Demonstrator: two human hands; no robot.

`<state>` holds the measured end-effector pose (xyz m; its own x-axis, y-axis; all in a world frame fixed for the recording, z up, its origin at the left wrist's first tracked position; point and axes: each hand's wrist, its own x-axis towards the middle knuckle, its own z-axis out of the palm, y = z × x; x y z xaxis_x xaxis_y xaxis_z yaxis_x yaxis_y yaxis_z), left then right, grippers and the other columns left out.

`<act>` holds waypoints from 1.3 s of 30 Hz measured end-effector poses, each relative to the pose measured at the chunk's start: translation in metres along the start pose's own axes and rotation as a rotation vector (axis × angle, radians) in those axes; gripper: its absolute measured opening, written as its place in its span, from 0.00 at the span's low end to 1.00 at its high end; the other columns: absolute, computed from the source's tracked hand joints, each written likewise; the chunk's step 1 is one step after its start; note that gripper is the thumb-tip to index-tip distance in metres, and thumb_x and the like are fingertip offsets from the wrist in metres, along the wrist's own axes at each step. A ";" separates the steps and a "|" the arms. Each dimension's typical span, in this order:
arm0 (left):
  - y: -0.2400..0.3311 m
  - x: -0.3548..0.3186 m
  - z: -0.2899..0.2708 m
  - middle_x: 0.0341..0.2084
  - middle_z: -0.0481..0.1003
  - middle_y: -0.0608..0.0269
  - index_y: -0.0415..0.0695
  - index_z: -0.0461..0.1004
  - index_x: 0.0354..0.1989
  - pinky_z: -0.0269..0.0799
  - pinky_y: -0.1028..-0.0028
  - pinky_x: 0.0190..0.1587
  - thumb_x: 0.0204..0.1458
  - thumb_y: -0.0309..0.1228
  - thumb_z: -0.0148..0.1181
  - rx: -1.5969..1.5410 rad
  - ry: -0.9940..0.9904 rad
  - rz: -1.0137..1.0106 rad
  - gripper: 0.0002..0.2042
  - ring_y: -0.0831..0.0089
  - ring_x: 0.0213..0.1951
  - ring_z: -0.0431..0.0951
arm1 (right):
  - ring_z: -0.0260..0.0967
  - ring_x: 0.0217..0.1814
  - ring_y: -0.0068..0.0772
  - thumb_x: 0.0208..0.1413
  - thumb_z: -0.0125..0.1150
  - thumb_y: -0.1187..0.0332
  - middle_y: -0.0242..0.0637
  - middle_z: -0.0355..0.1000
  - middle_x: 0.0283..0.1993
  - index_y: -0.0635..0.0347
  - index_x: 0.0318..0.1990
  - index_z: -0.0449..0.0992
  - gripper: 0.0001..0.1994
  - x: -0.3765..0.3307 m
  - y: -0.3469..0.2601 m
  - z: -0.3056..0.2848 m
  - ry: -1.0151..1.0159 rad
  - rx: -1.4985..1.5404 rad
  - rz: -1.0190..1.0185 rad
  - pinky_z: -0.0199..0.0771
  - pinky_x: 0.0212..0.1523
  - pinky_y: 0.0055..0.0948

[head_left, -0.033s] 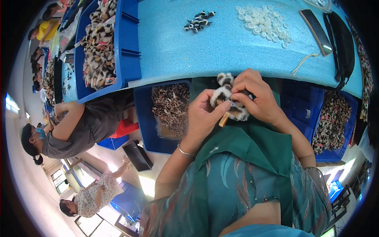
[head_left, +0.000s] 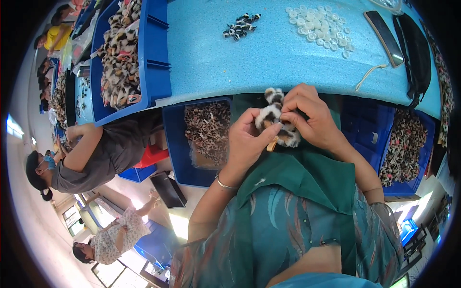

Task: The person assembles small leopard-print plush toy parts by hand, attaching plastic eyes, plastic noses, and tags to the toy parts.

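Between my hands, over my green apron (head_left: 307,177) and just off the table's front edge, is a small plush toy (head_left: 275,98) in white, black and tan fur. My left hand (head_left: 247,139) grips its left side, thumb pressed into the fur. Thumb and fingers of my right hand (head_left: 309,115) pinch the toy's right side; what lies right under those fingertips is hidden. A small tan tag (head_left: 272,144) hangs from the toy below my left thumb.
On the blue table (head_left: 206,62) lie small black-and-white parts (head_left: 241,26), clear plastic rings (head_left: 319,26), a phone (head_left: 384,38) and a black pouch (head_left: 414,55). Blue bins (head_left: 156,53) of furry pieces stand left and below. A co-worker (head_left: 103,149) sits at left.
The toy and its tag have shifted very slightly in my hands. My right fingertips have moved a little; both hands still hold the toy.
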<state>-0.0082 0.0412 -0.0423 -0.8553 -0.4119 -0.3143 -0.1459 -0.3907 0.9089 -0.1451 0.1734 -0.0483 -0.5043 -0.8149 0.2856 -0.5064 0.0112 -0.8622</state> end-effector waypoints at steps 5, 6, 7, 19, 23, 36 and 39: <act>-0.008 0.008 -0.002 0.27 0.76 0.69 0.38 0.73 0.33 0.69 0.80 0.31 0.46 0.25 0.67 0.519 0.041 0.087 0.09 0.84 0.29 0.72 | 0.64 0.41 0.38 0.45 0.64 0.74 0.33 0.67 0.33 0.58 0.28 0.70 0.07 0.004 -0.002 0.012 0.043 -0.112 -0.103 0.58 0.48 0.33; -0.006 0.009 -0.001 0.25 0.75 0.69 0.38 0.73 0.32 0.68 0.80 0.30 0.45 0.25 0.67 0.694 0.058 0.085 0.09 0.83 0.27 0.71 | 0.64 0.41 0.38 0.45 0.63 0.74 0.33 0.67 0.33 0.57 0.28 0.69 0.07 0.005 -0.005 0.011 0.047 -0.178 -0.215 0.58 0.48 0.33; -0.013 0.010 -0.003 0.24 0.76 0.69 0.37 0.73 0.32 0.70 0.78 0.30 0.43 0.26 0.67 0.757 0.080 0.154 0.10 0.81 0.25 0.72 | 0.64 0.41 0.38 0.45 0.63 0.74 0.33 0.67 0.33 0.57 0.28 0.69 0.07 0.003 -0.006 0.011 0.043 -0.173 -0.213 0.58 0.48 0.33; 0.017 0.006 -0.014 0.38 0.69 0.60 0.46 0.77 0.46 0.67 0.70 0.45 0.38 0.19 0.66 0.660 -0.311 0.498 0.22 0.67 0.40 0.70 | 0.65 0.33 0.14 0.58 0.58 0.71 0.26 0.71 0.31 0.65 0.33 0.74 0.06 -0.005 0.021 0.000 -0.269 0.877 0.532 0.67 0.36 0.18; 0.009 0.006 -0.015 0.37 0.70 0.60 0.46 0.78 0.39 0.67 0.71 0.42 0.33 0.18 0.70 0.757 -0.232 0.644 0.20 0.65 0.38 0.71 | 0.65 0.39 0.18 0.58 0.58 0.72 0.29 0.69 0.36 0.66 0.36 0.75 0.06 -0.003 0.014 0.000 -0.290 0.800 0.480 0.66 0.42 0.20; 0.007 0.000 -0.021 0.37 0.74 0.68 0.38 0.75 0.40 0.69 0.80 0.43 0.47 0.24 0.68 -0.105 -0.178 -0.101 0.12 0.82 0.38 0.73 | 0.63 0.44 0.22 0.57 0.58 0.70 0.31 0.69 0.41 0.66 0.38 0.74 0.08 -0.010 0.018 -0.008 -0.282 0.820 0.456 0.63 0.48 0.22; 0.001 0.000 -0.019 0.36 0.75 0.68 0.38 0.75 0.41 0.69 0.80 0.42 0.47 0.24 0.68 -0.185 -0.120 -0.038 0.13 0.82 0.38 0.73 | 0.64 0.43 0.25 0.56 0.57 0.72 0.32 0.68 0.40 0.67 0.38 0.73 0.07 -0.009 0.010 -0.007 -0.332 0.681 0.291 0.64 0.47 0.24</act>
<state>0.0008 0.0254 -0.0462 -0.9057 -0.2974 -0.3022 -0.0947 -0.5527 0.8280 -0.1500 0.1845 -0.0564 -0.2621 -0.9644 -0.0365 0.2040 -0.0184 -0.9788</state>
